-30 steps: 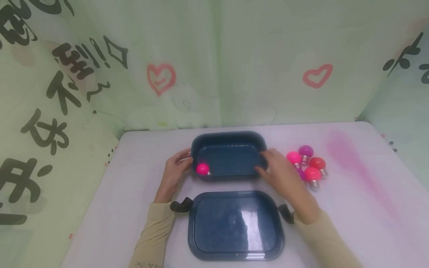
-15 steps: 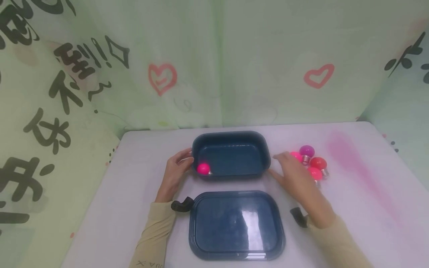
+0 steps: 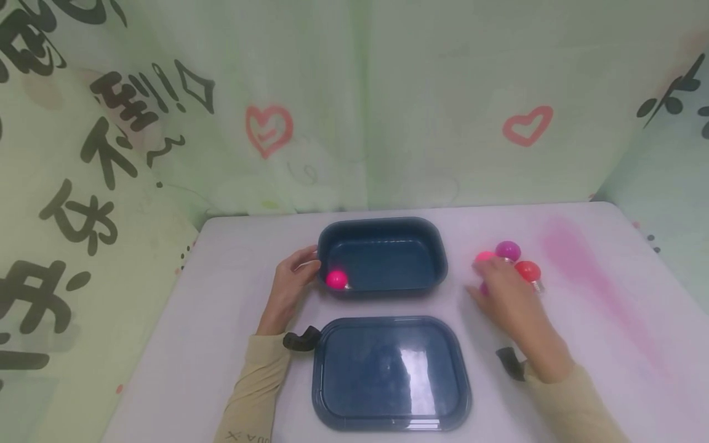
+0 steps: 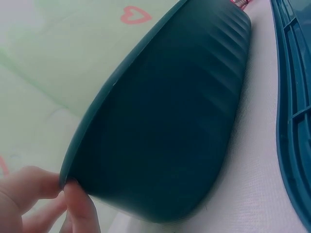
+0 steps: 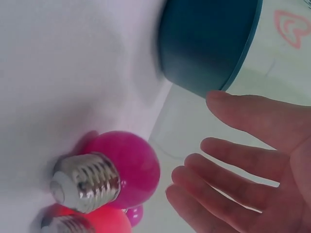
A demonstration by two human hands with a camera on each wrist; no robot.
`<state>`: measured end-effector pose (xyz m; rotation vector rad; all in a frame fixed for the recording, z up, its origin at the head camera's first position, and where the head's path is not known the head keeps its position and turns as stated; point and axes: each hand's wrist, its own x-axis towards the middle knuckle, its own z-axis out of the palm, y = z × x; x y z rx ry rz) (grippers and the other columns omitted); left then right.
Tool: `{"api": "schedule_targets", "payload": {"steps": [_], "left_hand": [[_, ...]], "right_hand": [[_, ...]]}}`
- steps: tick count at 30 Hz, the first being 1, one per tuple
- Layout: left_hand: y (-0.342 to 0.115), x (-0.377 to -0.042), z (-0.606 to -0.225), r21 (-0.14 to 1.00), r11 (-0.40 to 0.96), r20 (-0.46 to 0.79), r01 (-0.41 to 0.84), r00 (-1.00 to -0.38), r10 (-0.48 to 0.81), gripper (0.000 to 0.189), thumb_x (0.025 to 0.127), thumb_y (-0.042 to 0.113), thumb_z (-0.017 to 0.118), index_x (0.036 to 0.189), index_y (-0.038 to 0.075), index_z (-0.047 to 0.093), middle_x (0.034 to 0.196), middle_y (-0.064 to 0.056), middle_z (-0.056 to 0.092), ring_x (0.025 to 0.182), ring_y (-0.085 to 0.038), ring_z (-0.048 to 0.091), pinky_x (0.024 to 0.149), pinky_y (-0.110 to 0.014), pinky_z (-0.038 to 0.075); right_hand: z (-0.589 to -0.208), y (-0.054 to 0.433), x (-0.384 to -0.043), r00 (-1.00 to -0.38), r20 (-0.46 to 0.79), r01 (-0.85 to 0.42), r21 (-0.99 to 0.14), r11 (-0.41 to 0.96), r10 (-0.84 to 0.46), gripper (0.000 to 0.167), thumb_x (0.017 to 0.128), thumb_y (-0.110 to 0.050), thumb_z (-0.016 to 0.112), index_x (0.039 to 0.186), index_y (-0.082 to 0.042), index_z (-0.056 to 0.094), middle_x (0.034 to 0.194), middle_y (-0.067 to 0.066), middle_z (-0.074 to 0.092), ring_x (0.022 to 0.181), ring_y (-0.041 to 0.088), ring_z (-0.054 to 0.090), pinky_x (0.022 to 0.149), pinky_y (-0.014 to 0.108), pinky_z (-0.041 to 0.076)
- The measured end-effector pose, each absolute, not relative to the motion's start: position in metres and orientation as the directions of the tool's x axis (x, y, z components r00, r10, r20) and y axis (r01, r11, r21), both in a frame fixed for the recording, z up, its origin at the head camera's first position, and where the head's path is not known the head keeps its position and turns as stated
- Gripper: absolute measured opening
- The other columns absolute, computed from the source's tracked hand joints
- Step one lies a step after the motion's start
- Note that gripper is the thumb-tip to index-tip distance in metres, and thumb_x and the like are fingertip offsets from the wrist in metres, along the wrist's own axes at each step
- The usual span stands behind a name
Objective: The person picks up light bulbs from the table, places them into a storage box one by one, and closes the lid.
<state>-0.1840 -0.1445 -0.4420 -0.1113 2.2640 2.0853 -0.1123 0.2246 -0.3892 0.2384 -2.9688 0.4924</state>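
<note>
A dark blue rectangular box stands on the table, with one pink light bulb lying in its near left corner. My left hand pinches the box's left end; the left wrist view shows thumb and finger on either side of its rim. Over a group of bulbs to the right hovers my right hand, fingers spread and holding nothing. Around it I see a purple bulb, a red bulb and a partly covered pink bulb. A magenta bulb lies near the fingers in the right wrist view.
A blue lid lies flat on the table in front of the box. The white tabletop has a pink stain at the right. Green curtains with hearts and writing hang behind and at the sides.
My right hand has let go of the box's right end and moved right, over the bulbs. The left hand has stayed on the box, and the box and lid stand about where they were.
</note>
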Motion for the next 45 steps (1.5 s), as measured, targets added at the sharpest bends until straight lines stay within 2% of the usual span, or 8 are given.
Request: {"api": "schedule_targets", "payload": {"steps": [4, 11, 22, 32, 40, 45], "left_hand": [[-0.145, -0.185, -0.442, 0.992, 0.08, -0.094, -0.095, -0.995, -0.008, 0.041, 0.093, 0.009, 0.064, 0.134, 0.006, 0.06, 0.128, -0.018, 0.062, 0.116, -0.028, 0.063, 0.089, -0.026, 0.054], [-0.145, -0.185, -0.443, 0.992, 0.078, -0.099, -0.1, -0.995, -0.008, 0.041, 0.093, 0.009, 0.064, 0.134, 0.007, 0.06, 0.129, -0.018, 0.062, 0.117, -0.029, 0.063, 0.094, -0.03, 0.053], [-0.146, -0.185, -0.445, 0.993, 0.069, -0.099, -0.099, -0.995, 0.003, 0.041, 0.094, 0.008, 0.064, 0.135, 0.006, 0.06, 0.13, -0.02, 0.06, 0.118, -0.031, 0.062, 0.094, -0.027, 0.053], [-0.146, -0.185, -0.444, 0.992, 0.077, -0.104, -0.104, -0.995, 0.005, 0.042, 0.094, 0.01, 0.064, 0.135, 0.007, 0.059, 0.13, -0.018, 0.061, 0.118, -0.028, 0.062, 0.099, -0.033, 0.052], [-0.147, -0.184, -0.444, 0.994, 0.061, -0.093, -0.091, -0.995, 0.021, 0.042, 0.095, 0.011, 0.064, 0.136, 0.006, 0.059, 0.133, -0.018, 0.058, 0.12, -0.03, 0.06, 0.091, -0.023, 0.051], [-0.147, -0.183, -0.444, 0.994, 0.063, -0.093, -0.091, -0.996, 0.018, 0.042, 0.095, 0.011, 0.064, 0.136, 0.007, 0.059, 0.133, -0.018, 0.059, 0.118, -0.029, 0.061, 0.088, -0.022, 0.051]], "right_hand": [[-0.39, 0.231, -0.112, -0.978, 0.16, -0.178, -0.295, 0.939, -0.135, 0.044, 0.077, -0.008, 0.083, 0.109, 0.007, 0.058, 0.087, 0.018, 0.058, 0.084, 0.034, 0.057, 0.076, 0.052, 0.056], [-0.393, 0.238, -0.111, -0.982, 0.145, -0.159, -0.272, 0.949, -0.123, 0.047, 0.075, -0.007, 0.084, 0.113, 0.007, 0.061, 0.092, 0.022, 0.061, 0.09, 0.04, 0.062, 0.078, 0.055, 0.056], [-0.397, 0.243, -0.111, -0.983, 0.128, -0.161, -0.257, 0.953, -0.131, 0.048, 0.072, -0.006, 0.086, 0.11, 0.009, 0.06, 0.089, 0.021, 0.06, 0.086, 0.039, 0.061, 0.077, 0.054, 0.057], [-0.398, 0.242, -0.111, -0.984, 0.117, -0.162, -0.244, 0.956, -0.136, 0.049, 0.07, -0.005, 0.088, 0.109, 0.008, 0.061, 0.091, 0.023, 0.062, 0.089, 0.041, 0.063, 0.078, 0.054, 0.057], [-0.398, 0.242, -0.11, -0.981, 0.13, -0.173, -0.25, 0.953, -0.144, 0.046, 0.07, -0.005, 0.088, 0.106, 0.007, 0.063, 0.087, 0.019, 0.062, 0.086, 0.038, 0.063, 0.078, 0.052, 0.057], [-0.398, 0.241, -0.109, -0.978, 0.144, -0.185, -0.261, 0.948, -0.152, 0.045, 0.07, -0.004, 0.088, 0.106, 0.007, 0.064, 0.086, 0.018, 0.062, 0.086, 0.038, 0.064, 0.078, 0.052, 0.058]]}}
